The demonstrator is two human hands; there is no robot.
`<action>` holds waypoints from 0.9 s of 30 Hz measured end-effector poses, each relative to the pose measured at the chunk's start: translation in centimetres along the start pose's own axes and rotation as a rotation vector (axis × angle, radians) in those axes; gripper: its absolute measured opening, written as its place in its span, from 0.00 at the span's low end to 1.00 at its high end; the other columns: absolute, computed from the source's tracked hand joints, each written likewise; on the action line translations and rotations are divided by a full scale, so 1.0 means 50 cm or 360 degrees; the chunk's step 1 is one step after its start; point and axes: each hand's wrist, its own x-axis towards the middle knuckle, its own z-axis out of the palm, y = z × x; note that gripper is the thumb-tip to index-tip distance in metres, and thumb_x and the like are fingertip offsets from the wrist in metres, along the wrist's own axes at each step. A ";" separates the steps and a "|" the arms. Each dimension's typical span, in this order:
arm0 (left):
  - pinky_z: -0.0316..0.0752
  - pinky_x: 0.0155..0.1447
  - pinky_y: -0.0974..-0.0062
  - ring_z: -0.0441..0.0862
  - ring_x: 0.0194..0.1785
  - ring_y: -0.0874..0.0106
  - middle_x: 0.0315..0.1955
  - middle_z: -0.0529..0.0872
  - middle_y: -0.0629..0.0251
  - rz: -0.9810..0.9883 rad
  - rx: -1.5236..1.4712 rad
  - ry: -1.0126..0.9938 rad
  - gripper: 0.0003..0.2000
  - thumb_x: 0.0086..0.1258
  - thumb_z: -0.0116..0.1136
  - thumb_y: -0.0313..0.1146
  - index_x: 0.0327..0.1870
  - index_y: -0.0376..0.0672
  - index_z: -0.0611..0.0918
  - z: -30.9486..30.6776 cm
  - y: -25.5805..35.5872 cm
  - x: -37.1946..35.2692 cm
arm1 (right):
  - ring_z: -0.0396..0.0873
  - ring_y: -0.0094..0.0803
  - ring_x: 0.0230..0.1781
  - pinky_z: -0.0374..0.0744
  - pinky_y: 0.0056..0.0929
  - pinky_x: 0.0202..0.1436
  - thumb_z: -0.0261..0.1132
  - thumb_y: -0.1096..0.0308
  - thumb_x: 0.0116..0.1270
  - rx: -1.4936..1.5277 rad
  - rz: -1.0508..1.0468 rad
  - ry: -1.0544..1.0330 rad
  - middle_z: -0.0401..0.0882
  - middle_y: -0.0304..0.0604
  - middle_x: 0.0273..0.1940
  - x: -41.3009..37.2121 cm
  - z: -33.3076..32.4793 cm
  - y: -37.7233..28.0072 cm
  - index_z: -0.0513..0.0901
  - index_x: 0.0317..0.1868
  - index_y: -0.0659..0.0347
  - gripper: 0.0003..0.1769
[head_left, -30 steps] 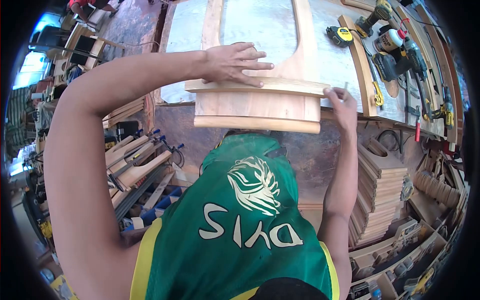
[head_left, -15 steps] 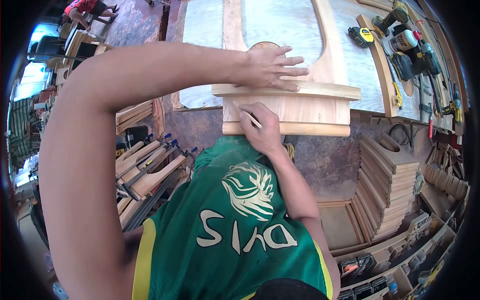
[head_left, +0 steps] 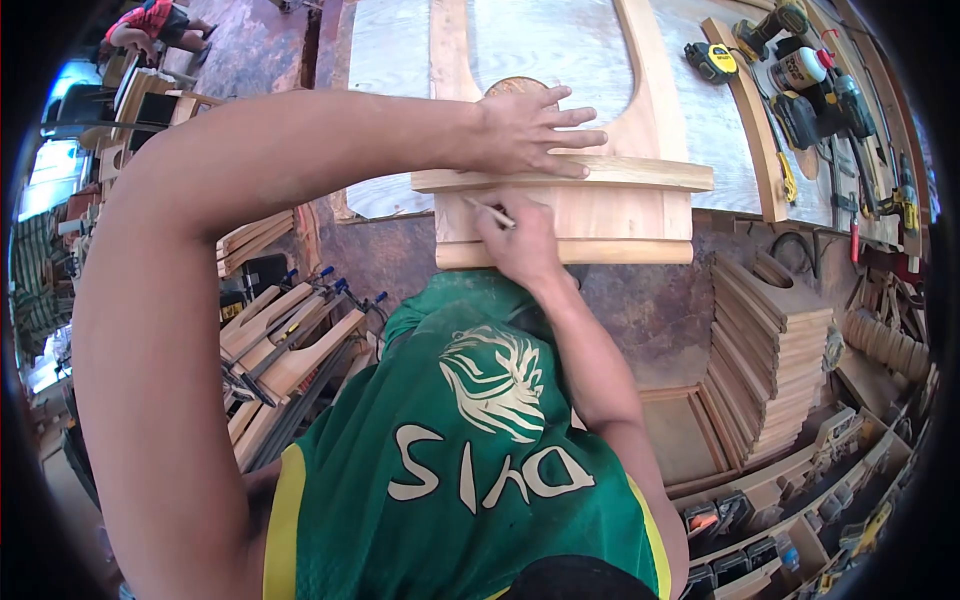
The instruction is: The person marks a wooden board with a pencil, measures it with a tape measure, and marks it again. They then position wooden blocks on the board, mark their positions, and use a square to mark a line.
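Observation:
My left hand lies with spread fingers over a wooden strip and the wooden panel beneath it. The strip crosses the panel from side to side. Below the strip, my right hand pinches a pencil, its tip pointing up and left at the panel's surface close to the strip's lower edge. A rounded rail runs along the panel's near end, by my right wrist. Beside my left hand is a round brown piece, partly hidden by it.
On the worktable, a tape measure, cordless drills and a white glue bottle sit at the right. Stacked wooden panels stand on the floor at right. Clamped boards lie at left. Another person is at far left.
My right hand has shifted slightly up toward the strip, and the pencil now lies at a flatter slant. My left hand keeps its place on the strip. The whole view has shifted a little.

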 end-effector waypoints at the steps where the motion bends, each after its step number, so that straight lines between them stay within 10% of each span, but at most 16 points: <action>1: 0.50 0.86 0.48 0.54 0.85 0.57 0.84 0.53 0.63 -0.0023 -0.0078 0.0023 0.32 0.74 0.55 0.46 0.81 0.67 0.66 0.005 0.002 0.001 | 0.87 0.38 0.30 0.83 0.36 0.37 0.69 0.69 0.67 -0.0012 0.0092 0.0009 0.87 0.53 0.31 -0.001 -0.028 0.002 0.86 0.39 0.66 0.08; 12: 0.45 0.87 0.46 0.53 0.84 0.53 0.82 0.57 0.57 0.0031 -0.0161 0.0035 0.38 0.64 0.67 0.37 0.78 0.60 0.68 -0.008 -0.010 0.003 | 0.83 0.25 0.33 0.81 0.29 0.40 0.68 0.67 0.65 -0.0506 0.0463 0.0742 0.88 0.41 0.31 -0.024 -0.555 0.148 0.88 0.37 0.66 0.09; 16: 0.37 0.89 0.49 0.43 0.87 0.59 0.83 0.54 0.67 -0.0059 -0.0032 -0.0152 0.34 0.76 0.54 0.42 0.83 0.62 0.59 -0.015 0.017 0.006 | 0.82 0.26 0.33 0.80 0.30 0.40 0.70 0.66 0.66 -0.0488 0.0450 0.0975 0.87 0.39 0.29 -0.041 -0.643 0.142 0.89 0.39 0.67 0.11; 22: 0.48 0.85 0.55 0.57 0.79 0.63 0.73 0.65 0.64 0.0048 0.0375 -0.0104 0.33 0.76 0.52 0.39 0.83 0.55 0.62 -0.027 0.031 0.003 | 0.75 0.17 0.28 0.72 0.21 0.30 0.73 0.66 0.68 0.0074 0.0465 0.0552 0.84 0.34 0.31 0.042 -0.634 0.062 0.90 0.43 0.68 0.12; 23: 0.68 0.71 0.63 0.76 0.58 0.65 0.52 0.78 0.63 0.0084 0.0295 0.0016 0.36 0.71 0.55 0.34 0.83 0.52 0.62 -0.033 0.027 0.003 | 0.74 0.16 0.27 0.70 0.19 0.29 0.74 0.64 0.68 0.0151 0.0409 0.0398 0.85 0.35 0.32 0.076 -0.630 0.062 0.91 0.45 0.67 0.14; 26: 0.75 0.47 0.70 0.83 0.43 0.71 0.36 0.87 0.67 -0.0226 -0.0160 -0.0514 0.34 0.75 0.52 0.34 0.84 0.53 0.60 -0.061 0.060 0.005 | 0.74 0.18 0.27 0.73 0.21 0.30 0.72 0.63 0.69 0.0146 0.0312 -0.0042 0.87 0.36 0.34 0.188 -0.588 0.058 0.91 0.47 0.66 0.15; 27: 0.70 0.33 0.74 0.81 0.27 0.73 0.21 0.83 0.72 -0.0238 0.0008 -0.0112 0.35 0.75 0.52 0.33 0.84 0.53 0.60 -0.027 0.070 -0.005 | 0.76 0.20 0.28 0.75 0.22 0.31 0.71 0.63 0.69 0.0101 0.0294 -0.0200 0.88 0.37 0.35 0.224 -0.565 0.042 0.91 0.48 0.65 0.15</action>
